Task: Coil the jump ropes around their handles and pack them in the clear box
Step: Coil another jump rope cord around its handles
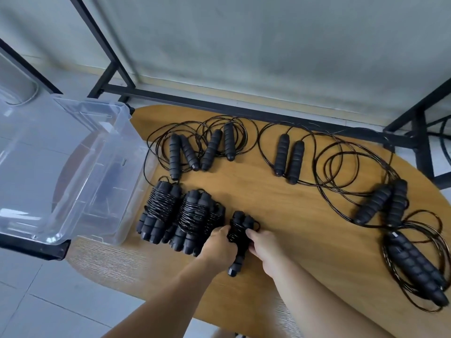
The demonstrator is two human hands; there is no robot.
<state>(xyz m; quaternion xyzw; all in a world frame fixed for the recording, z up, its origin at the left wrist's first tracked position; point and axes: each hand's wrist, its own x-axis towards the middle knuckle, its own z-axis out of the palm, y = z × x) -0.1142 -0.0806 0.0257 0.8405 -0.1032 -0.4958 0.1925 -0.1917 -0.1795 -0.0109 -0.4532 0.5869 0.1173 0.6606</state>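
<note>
Both hands hold one coiled jump rope (240, 231), its black cord wound around two foam handles, low over the wooden table (280, 198). My left hand (219, 245) grips its left side and my right hand (262, 245) its right side. Left of it lie several coiled bundles (180, 215) side by side. Loose ropes with black handles lie uncoiled at the back left (202, 147), back middle (289, 157), right (380, 203) and far right (415, 264). The clear box (73, 167) stands at the table's left end, with no ropes in it.
A black metal frame (219, 103) runs along the table's far edge, with a leg (422, 147) at the right. Behind it is a grey wall. Tiled floor shows at the lower left.
</note>
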